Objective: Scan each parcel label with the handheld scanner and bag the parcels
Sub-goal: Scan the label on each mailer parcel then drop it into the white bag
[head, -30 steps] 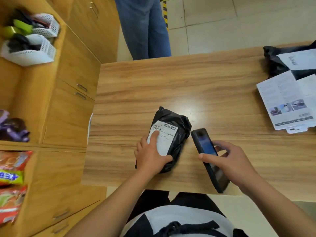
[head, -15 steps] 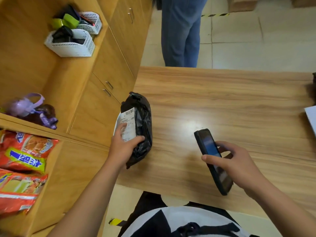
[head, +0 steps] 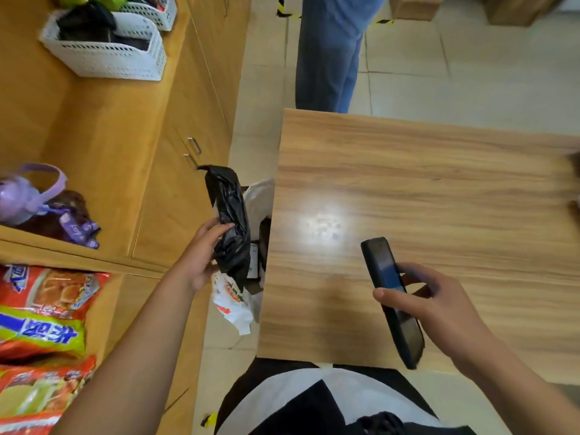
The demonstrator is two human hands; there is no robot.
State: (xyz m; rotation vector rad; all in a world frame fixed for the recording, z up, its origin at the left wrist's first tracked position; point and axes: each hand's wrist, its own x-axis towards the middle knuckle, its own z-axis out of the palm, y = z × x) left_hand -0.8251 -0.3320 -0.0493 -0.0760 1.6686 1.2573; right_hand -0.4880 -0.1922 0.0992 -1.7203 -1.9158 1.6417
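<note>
My left hand (head: 201, 252) grips a black plastic-wrapped parcel (head: 230, 221), held on edge in the air just left of the wooden table (head: 423, 189). Its label faces away and is hidden. Directly below the parcel sits a white plastic bag (head: 233, 302) with red print, standing on the floor against the table's left side; a dark item shows inside it. My right hand (head: 436, 306) holds the dark handheld scanner (head: 390, 296) above the table's near part, screen up.
A wooden cabinet with drawers (head: 175, 171) stands to the left, bearing white baskets (head: 106, 48), a purple item (head: 34, 199) and red snack packs (head: 40, 321). A person in blue jeans (head: 329, 51) stands beyond the table's far edge.
My left hand has carried the parcel off the table's left edge and turned it on edge over the white bag. The view has swung left. The scanner hand has barely moved.
</note>
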